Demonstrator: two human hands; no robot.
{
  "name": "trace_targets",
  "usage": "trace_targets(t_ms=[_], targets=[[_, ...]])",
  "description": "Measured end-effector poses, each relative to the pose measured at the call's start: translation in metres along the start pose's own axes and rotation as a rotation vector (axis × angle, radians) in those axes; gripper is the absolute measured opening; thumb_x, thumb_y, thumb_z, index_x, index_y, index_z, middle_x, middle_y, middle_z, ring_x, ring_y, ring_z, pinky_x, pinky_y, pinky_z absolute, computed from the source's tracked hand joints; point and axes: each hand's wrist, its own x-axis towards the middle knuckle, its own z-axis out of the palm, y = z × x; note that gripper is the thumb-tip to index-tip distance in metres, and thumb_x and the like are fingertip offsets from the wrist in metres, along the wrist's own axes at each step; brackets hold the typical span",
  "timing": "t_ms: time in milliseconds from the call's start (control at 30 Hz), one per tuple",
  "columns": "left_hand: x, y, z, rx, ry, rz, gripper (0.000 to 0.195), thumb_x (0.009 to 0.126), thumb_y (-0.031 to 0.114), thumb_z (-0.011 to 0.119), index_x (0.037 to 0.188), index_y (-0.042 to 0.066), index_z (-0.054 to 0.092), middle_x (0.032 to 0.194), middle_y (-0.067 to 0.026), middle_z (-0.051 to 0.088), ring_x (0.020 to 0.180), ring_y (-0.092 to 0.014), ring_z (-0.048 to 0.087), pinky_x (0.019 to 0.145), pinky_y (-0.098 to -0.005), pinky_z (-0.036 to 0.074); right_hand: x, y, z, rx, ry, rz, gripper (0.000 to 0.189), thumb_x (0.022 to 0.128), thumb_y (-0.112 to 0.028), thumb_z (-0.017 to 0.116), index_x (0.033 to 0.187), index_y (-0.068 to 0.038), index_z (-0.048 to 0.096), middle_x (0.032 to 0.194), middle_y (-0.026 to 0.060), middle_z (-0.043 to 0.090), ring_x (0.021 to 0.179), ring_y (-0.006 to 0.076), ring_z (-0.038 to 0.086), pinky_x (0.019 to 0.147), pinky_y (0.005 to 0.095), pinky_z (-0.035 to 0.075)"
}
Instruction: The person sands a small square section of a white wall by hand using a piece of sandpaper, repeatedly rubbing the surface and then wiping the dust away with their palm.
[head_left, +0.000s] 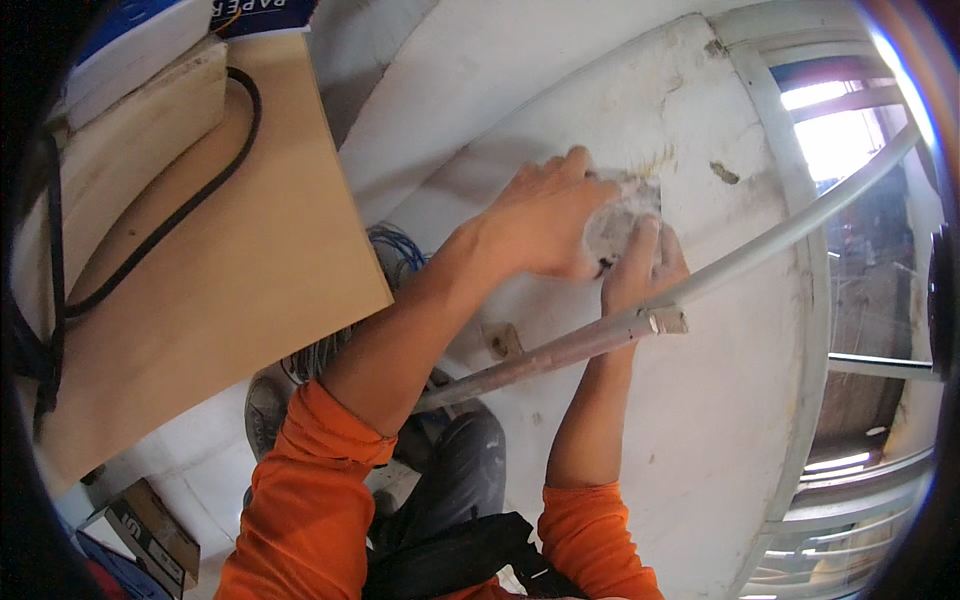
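Both hands are at a rough, grey, dusty patch (611, 229) by the white wall (705, 420); whether it is a recess or a loose piece cannot be told. My left hand (551, 214) reaches in from the left, its fingers bent over the patch's upper edge. On the lower right side, my right hand (646, 259) has its fingers extended against the patch. The fingertips are partly hidden and blurred, so any grip is unclear. A pale pipe or conduit (750, 255) passes in front of my right wrist, with a small bracket-like piece (667, 321) on it.
A brown tabletop (300, 247) juts in at left, carrying a black cable (187, 206) and a cream casing (150, 127). Bundled cables (397, 244) hang behind its edge. Below are a small wall fitting (501, 341), a shoe (266, 416) and boxes (142, 536). A window frame (814, 300) stands at right.
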Motion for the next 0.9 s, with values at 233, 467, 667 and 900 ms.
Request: trace_targets(t_ms=[233, 467, 667, 900], targets=[[-0.001, 0.000, -0.006, -0.028, 0.031, -0.021, 0.088, 0.068, 0.026, 0.086, 0.152, 0.020, 0.060, 0.132, -0.0217, 0.058, 0.118, -0.044, 0.063, 0.103, -0.0484, 0.052, -0.003, -0.002, -0.002, -0.035, -0.009, 0.008, 0.033, 0.102, -0.021, 0.062, 0.099, 0.011, 0.074, 0.078, 0.0054, 0.069, 0.071, 0.0100, 0.056, 0.063, 0.0301, 0.047], [0.003, -0.016, 0.016, -0.071, 0.128, 0.054, 0.092, 0.067, 0.026, 0.087, 0.154, 0.019, 0.059, 0.132, -0.0225, 0.058, 0.119, -0.044, 0.063, 0.103, -0.0484, 0.053, -0.005, 0.006, 0.004, -0.034, 0.012, 0.010, 0.032, 0.102, -0.019, 0.062, 0.098, 0.009, 0.075, 0.076, 0.0046, 0.068, 0.068, 0.0105, 0.055, 0.061, 0.0310, 0.047], [0.005, -0.010, 0.011, -0.152, 0.155, -0.014, 0.091, 0.069, 0.022, 0.084, 0.155, 0.016, 0.057, 0.135, -0.0225, 0.056, 0.125, -0.040, 0.060, 0.106, -0.0457, 0.047, 0.009, -0.008, 0.011, -0.026, -0.025, 0.082, 0.033, 0.102, -0.022, 0.064, 0.095, 0.009, 0.075, 0.073, 0.0022, 0.065, 0.068, 0.0100, 0.054, 0.059, 0.0314, 0.044], [0.001, -0.007, 0.007, -0.064, 0.102, 0.028, 0.091, 0.068, 0.026, 0.085, 0.154, 0.016, 0.058, 0.133, -0.0226, 0.057, 0.124, -0.040, 0.060, 0.104, -0.0470, 0.048, 0.005, 0.010, -0.006, 0.002, -0.050, 0.032, 0.034, 0.102, -0.024, 0.066, 0.098, 0.008, 0.074, 0.078, 0.0035, 0.065, 0.071, 0.0098, 0.055, 0.062, 0.0300, 0.045]])
